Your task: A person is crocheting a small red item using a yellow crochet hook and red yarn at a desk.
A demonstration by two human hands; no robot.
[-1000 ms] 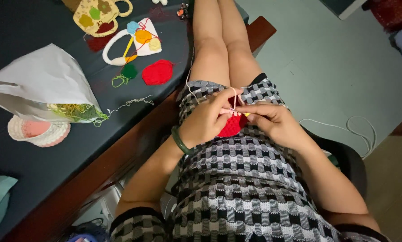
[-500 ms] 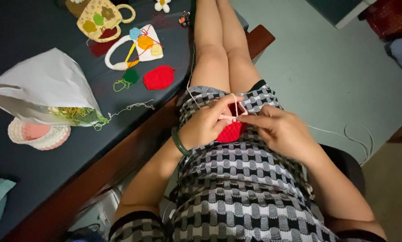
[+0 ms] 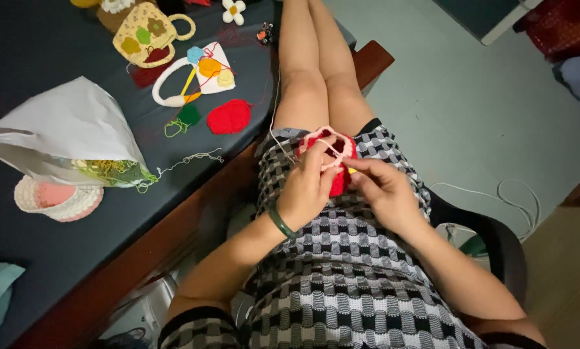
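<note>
Dark tabletop (image 3: 57, 258) at left holds finished crochet bits. Left hand (image 3: 309, 190) pinches the round red crochet piece with pink edging (image 3: 334, 150) over the lap, keeping it taut; right hand (image 3: 383, 190) is closed on a hook, barely visible, working its edge.

Black, grey and white checked knit dress (image 3: 341, 284), short sleeves, green bangle (image 3: 281, 223) on left wrist

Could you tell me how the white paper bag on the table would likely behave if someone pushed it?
The paper bag looks thin and creased, so it would probably crumple rather than slide stiffly. It seems light for its size. Yarn spills from its mouth and may drag along or snag.
</note>
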